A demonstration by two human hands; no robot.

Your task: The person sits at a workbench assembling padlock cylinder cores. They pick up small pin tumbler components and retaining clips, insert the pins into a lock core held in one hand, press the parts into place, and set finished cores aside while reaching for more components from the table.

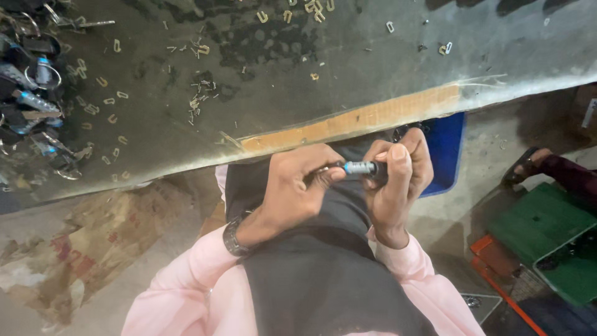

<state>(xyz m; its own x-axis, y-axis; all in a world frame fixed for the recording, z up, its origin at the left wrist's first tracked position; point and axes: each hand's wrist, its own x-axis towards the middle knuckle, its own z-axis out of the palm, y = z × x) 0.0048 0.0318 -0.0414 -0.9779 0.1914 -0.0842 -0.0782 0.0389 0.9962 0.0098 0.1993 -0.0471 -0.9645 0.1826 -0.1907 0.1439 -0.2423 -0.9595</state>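
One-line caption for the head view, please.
Both hands, left hand and right hand, grip a small silver-and-black cylindrical part below a grey worktable strewn with metal clips.

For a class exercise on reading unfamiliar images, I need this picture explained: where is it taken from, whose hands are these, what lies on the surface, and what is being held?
There is no machine here, only a person. The single picture comes from a camera worn on that person's head, looking down past pink sleeves and a dark apron. The left hand, with a wristwatch, and the right hand meet just below the table edge and together grip a small cylindrical part, pale blue and silver. Above them is a grey worktable strewn with small metal clips. At its left edge lies a pile of key-ring-like pieces. A blue bin sits under the table, and another person's sandalled foot shows at right.
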